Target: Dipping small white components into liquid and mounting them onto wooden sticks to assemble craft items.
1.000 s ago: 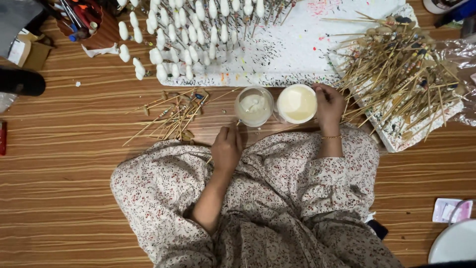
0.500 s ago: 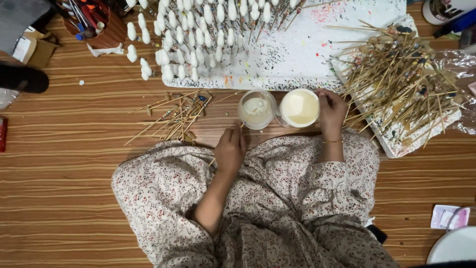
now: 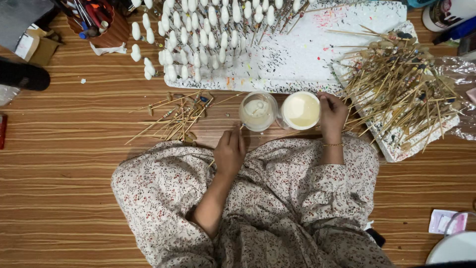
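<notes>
My left hand (image 3: 230, 150) pinches a thin wooden skewer (image 3: 241, 128) whose tip sits in a clear plastic cup (image 3: 258, 112) holding a small white piece. My right hand (image 3: 332, 113) is curled against the side of a second cup (image 3: 299, 110) filled with cream-white liquid, holding it. The two cups stand side by side on the wooden floor, just beyond my lap in its floral dress (image 3: 277, 208).
A white foam board (image 3: 317, 54) carries several white-dipped pieces on sticks (image 3: 198, 34). Loose skewers (image 3: 173, 116) lie to the left. A tray of decorated sticks (image 3: 401, 84) sits on the right. A pot of brushes (image 3: 96, 20) stands at the far left, and a white bucket rim (image 3: 453, 248) shows at the lower right.
Both hands stay where they were at the cups; only the view has shifted slightly.
</notes>
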